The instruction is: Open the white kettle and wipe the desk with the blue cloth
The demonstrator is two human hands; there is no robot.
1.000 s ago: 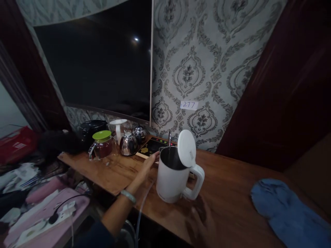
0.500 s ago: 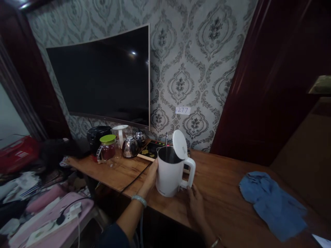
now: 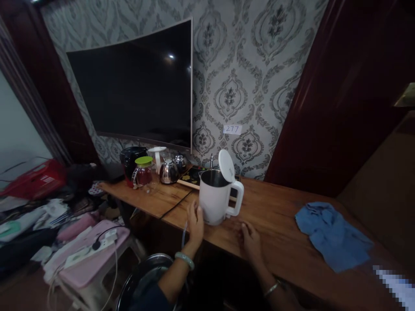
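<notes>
Two hands frame a white kettle (image 3: 216, 199) near the front edge of the table (image 3: 279, 220). The left hand (image 3: 195, 221) has its fingers loosely spread, the tips brushing the kettle's lower wall at about 8 o'clock from its base; it grips nothing. The right hand (image 3: 249, 236) lies flat and relaxed on the wood at about 4 o'clock from the kettle, just beside it and apart from the handle (image 3: 238, 198). Half a second ago the left palm was pressed against the kettle's side and the right fingers sat under the handle; now both have slid back toward the body, so the kettle stands on its own, upright, with its lid (image 3: 226, 165) tipped open and the steel inside showing. By my reading the kettle has been let go where it is. A thin clear tube (image 3: 184, 228) hangs off the table edge just by the left hand. At 11 o'clock from the kettle lies a dark hob (image 3: 192, 177), then a steel teapot (image 3: 167, 171), a green-lidded jug (image 3: 143, 171) and a black cooker (image 3: 130, 156). A blue cloth (image 3: 330, 235) lies well apart at 3 o'clock. A television (image 3: 136, 86) hangs on the patterned wall above, and a pink stool (image 3: 94, 255) with a power strip stands at 8 o'clock, below the table.
</notes>
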